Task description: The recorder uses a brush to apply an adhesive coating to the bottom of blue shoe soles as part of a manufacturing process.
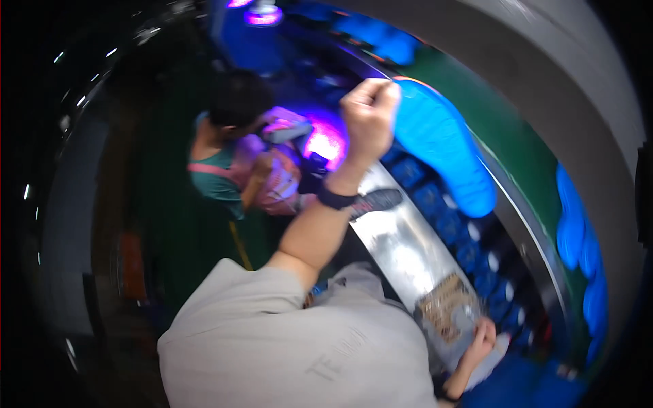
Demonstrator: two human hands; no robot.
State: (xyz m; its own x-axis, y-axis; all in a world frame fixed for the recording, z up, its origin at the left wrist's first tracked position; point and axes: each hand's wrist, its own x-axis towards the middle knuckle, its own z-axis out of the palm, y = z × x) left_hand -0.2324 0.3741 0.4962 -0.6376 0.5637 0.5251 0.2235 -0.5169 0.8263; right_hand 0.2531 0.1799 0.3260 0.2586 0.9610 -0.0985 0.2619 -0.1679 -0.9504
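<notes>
My left hand [369, 112] is raised, its fingers closed at the tip of a blue insole [445, 153] with an orange edge. That insole hangs over the metal rail of the line. Low on the right, my right hand [480, 343] bends its fingers against a pale, crumpled sheet or bag [495, 357]; blur hides what is between them. Beside this hand, a brown patterned piece [447, 306] under clear plastic lies on the shiny metal bench [394, 255]. A dark shoe-shaped piece [377, 202] rests farther up the bench, partly behind my left wrist.
Several blue insoles [578, 224] lie on a green belt [486, 92] at the right. Dark blue parts [469, 255] line the space between bench and rail. To the left, a co-worker [228, 153] handles a shoe [289, 130] near a bright purple light [326, 145].
</notes>
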